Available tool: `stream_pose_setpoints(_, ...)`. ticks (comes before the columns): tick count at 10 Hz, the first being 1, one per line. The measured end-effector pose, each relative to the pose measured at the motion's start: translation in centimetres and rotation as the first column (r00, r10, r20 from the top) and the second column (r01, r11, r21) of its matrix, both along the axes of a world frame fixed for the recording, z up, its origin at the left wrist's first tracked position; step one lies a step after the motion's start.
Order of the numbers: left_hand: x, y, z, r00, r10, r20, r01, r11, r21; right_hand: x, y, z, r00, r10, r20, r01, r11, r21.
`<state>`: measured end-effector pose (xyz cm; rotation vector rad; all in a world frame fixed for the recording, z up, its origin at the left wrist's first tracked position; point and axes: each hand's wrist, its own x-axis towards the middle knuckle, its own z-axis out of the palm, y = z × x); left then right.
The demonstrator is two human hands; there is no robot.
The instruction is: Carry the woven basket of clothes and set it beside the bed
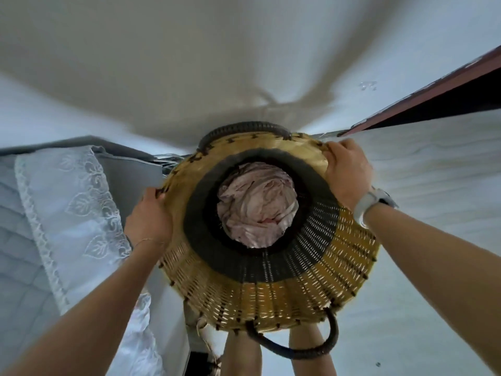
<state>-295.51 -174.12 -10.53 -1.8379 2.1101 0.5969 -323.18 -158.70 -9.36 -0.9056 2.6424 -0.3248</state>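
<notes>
Fingers [336, 147] on basket [271, 302], bed [54, 213] perhaps touching

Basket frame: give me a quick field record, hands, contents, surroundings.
basket: woven, dark band round the mouth, loop handles near and far
contents: pinkish cloth, bunched inside
left hand: gripping the left side
right hand: gripping the right side, watch on wrist
bed: left of basket, lace-edged sheet on it
floor contact: cannot tell, base hidden

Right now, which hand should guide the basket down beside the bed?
Left hand, probably: it grips the basket on the bed side. The right hand holds the far side.
</notes>
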Motion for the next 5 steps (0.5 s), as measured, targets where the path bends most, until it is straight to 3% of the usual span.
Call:
stream_pose_setpoints(2,0.4,-1.5,0.0,0.994,0.113,-0.008,-0.113,0.993,-0.036,-0.7,-4.2,0.2,0.994,0.106,-0.033,-0.106,0.994,0.018)
stream_pose_setpoints(4,-0.2,-2.2,0.6,0.995,0.089,-0.05,-0.09,0.996,-0.017,-0.6,-4.9,1.2,0.993,0.082,0.08,-0.091,0.988,0.124)
stream_pose_setpoints(5,-0.6,-1.3,0.9,0.982,0.071,-0.172,-0.071,0.997,0.006,-0.2,-4.2,4.0,0.959,-0.11,0.262,0.141,0.985,-0.103)
